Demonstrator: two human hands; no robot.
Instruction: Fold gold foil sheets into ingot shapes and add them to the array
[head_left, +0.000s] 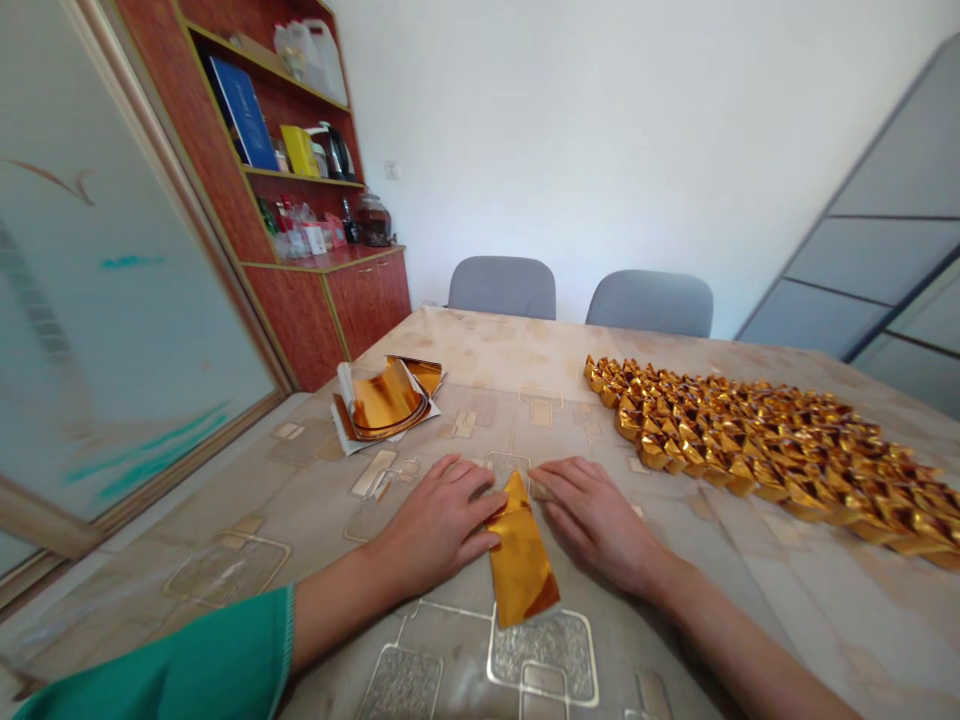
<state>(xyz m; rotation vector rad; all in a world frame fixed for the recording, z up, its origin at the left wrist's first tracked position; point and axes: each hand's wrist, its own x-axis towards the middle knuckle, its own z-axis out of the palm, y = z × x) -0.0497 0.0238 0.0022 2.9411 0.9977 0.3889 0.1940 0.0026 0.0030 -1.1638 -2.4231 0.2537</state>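
Golden foil strip (523,560) lies lengthwise on the patterned beige table (480,350), between my hands, its far end folded to a point. My left hand (439,525) and right hand (600,525) rest flat, fingers open and reaching toward it, apparently to steady it. I cannot tell whether either truly grips it. Far left sits a curled stack of gold foil sheets (386,400); to the right, rows of folded gold foil pieces (757,450) run out of view.
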